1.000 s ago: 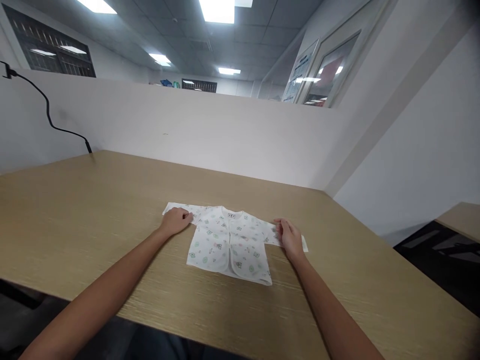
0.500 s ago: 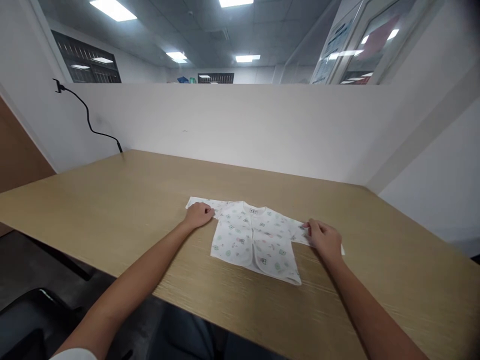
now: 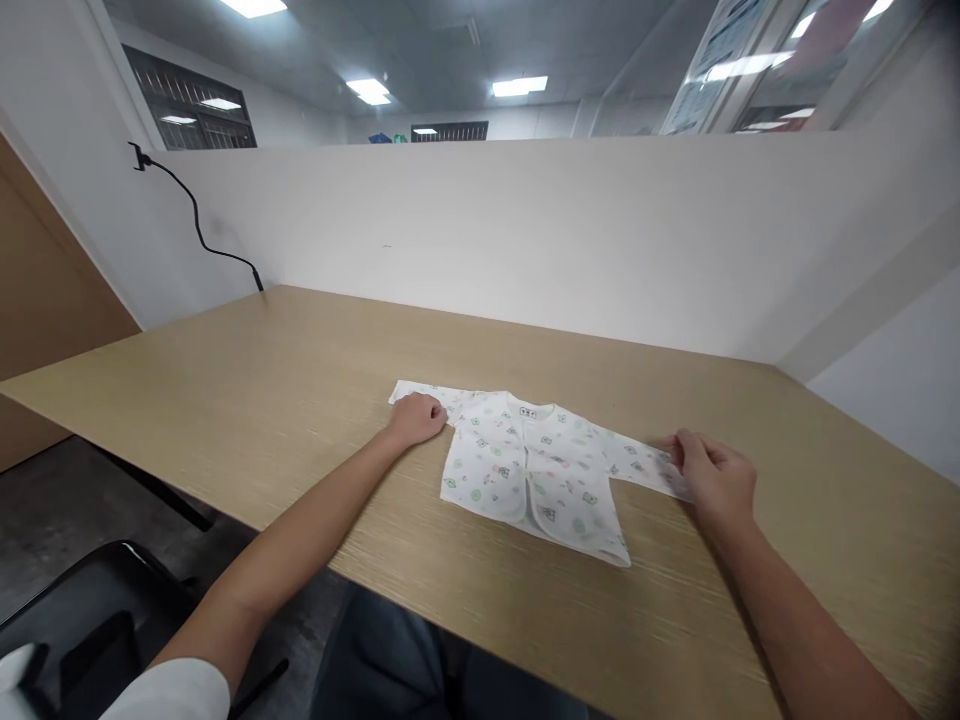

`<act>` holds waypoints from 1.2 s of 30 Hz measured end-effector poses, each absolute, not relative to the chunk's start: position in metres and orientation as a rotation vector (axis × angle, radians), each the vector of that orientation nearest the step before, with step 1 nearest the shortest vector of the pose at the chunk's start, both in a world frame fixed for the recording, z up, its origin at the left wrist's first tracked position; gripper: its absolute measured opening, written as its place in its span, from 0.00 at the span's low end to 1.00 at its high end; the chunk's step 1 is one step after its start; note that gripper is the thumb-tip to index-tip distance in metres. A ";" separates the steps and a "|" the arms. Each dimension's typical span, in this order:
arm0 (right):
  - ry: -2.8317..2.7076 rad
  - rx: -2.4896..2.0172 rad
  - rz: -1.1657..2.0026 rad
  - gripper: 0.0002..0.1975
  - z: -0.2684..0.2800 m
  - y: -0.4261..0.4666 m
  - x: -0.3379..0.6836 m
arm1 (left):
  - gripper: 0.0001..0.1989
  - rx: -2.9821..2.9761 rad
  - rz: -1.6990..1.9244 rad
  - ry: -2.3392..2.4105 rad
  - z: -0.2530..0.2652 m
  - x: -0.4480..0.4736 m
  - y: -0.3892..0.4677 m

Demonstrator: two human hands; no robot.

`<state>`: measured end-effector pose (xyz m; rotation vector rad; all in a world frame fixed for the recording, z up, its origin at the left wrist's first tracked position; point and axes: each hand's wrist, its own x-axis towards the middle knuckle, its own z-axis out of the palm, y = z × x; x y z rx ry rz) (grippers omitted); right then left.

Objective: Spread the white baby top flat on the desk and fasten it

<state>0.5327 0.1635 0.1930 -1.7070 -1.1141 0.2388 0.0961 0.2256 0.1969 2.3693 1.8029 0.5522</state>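
A small white baby jacket point(image 3: 536, 465) with a green and pink animal print lies flat on the wooden table point(image 3: 315, 360), its collar pointing away from me and its front split down the middle. My left hand point(image 3: 418, 418) is closed at the left sleeve, fingers curled over the cloth near the shoulder. At the far end of the right sleeve, my right hand point(image 3: 718, 478) pinches the fabric by the cuff. Both sleeves stretch out sideways. The fingers of my right hand partly cover the cuff.
A black flexible phone holder point(image 3: 197, 215) rises from the table's far left corner. Behind the table stands a white partition point(image 3: 510, 240) with glass above. A black chair point(image 3: 97, 610) is at lower left, below the table's front edge.
My right hand has slid outward along the right sleeve, from its middle to the cuff. My left hand stays on the left sleeve. The view has shifted slightly.
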 end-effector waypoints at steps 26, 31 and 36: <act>-1.641 -1.956 0.150 0.15 0.179 0.167 0.499 | 0.17 2.385 0.480 1.743 0.205 0.095 0.224; -1.737 -2.101 -0.136 0.11 0.187 0.159 0.482 | 0.18 2.395 0.440 1.755 0.207 0.095 0.227; -1.768 -2.126 -0.145 0.09 0.191 0.155 0.474 | 0.19 2.356 0.405 1.775 0.213 0.096 0.223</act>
